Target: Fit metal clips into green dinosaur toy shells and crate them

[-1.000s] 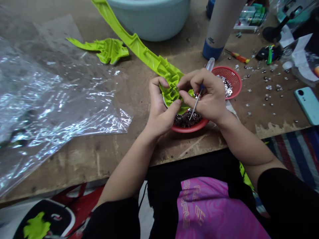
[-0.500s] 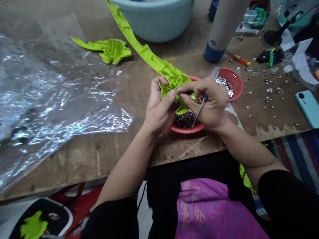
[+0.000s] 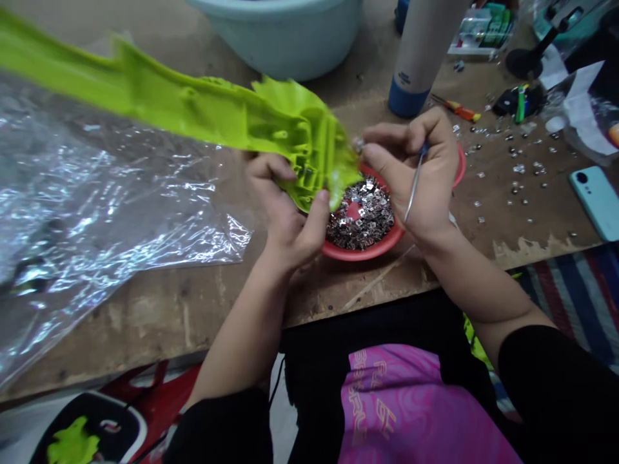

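Note:
My left hand (image 3: 290, 216) grips a long lime-green plastic shell (image 3: 193, 109) by its wide, ribbed end, thumb in front. The shell's inner side, with posts and slots, faces me, and its narrow end runs off to the upper left. My right hand (image 3: 420, 174) keeps a screwdriver (image 3: 416, 187) tucked in the palm, shaft pointing down. Between that hand's thumb and forefinger is a small shiny bit (image 3: 358, 143), blurred. Under the shell stands a red bowl (image 3: 355, 253) of small metal clips (image 3: 365, 216).
A pale blue basin (image 3: 285, 38) and a grey-and-blue cylinder (image 3: 411, 84) stand behind. Clear plastic sheeting (image 3: 120, 193) covers the left. On the right lie an orange screwdriver (image 3: 461, 111), scattered metal bits and a phone (image 3: 597, 200). A second red basket (image 3: 460, 166) is mostly hidden behind my right hand.
The green shell has been raised and tilted, its long end swinging left and nearer to me. My right hand has drawn away from it to the right, uncovering the clips in the bowl.

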Demonstrator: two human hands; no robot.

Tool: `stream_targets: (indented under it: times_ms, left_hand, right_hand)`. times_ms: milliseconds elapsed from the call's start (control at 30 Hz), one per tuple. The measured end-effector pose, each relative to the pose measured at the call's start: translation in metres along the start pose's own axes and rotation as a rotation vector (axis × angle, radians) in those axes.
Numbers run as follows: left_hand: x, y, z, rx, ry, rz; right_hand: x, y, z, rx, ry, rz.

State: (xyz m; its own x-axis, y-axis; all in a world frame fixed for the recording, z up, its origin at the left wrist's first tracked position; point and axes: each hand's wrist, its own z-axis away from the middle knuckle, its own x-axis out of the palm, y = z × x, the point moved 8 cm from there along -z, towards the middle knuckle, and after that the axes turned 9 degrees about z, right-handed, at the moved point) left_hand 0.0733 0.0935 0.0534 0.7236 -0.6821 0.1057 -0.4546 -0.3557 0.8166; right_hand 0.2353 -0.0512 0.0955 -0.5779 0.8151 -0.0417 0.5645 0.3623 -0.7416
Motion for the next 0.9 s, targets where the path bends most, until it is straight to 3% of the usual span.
stream_targets:
  times_ms: [133,233,367,467,533,700,900]
  left_hand:
    - [-0.017,-0.004,-0.015,0.210,-0.100,-0.204]
    - [-0.017,0.012,-0.025,0.317,-0.113,-0.230]
    - [0.000,0.035,-0.028,0.180,-0.075,0.104]
    - [0.022,0.034,-0.020,0.053,-0.129,0.282]
    - [0.033,0.027,-0.013,0.046,-0.173,0.301]
    - [0.040,0.005,-0.001,-0.026,-0.199,0.220]
    - [0.044,0.008,0.003,-0.039,-0.204,0.215]
  right_hand:
    - [-0.003,0.050,-0.013,0.079,-0.046,0.039]
    - [0.004,0.060,-0.011,0.144,-0.078,0.060]
    - [0.011,0.018,0.000,0.038,-0.030,0.025]
    - [0.015,-0.016,0.009,-0.025,-0.050,0.088]
    - [0.016,-0.028,0.012,-0.030,-0.072,0.139]
    - [0.016,-0.035,0.012,-0.051,-0.117,0.161]
    - [0.017,-0.032,0.013,-0.023,-0.162,0.216]
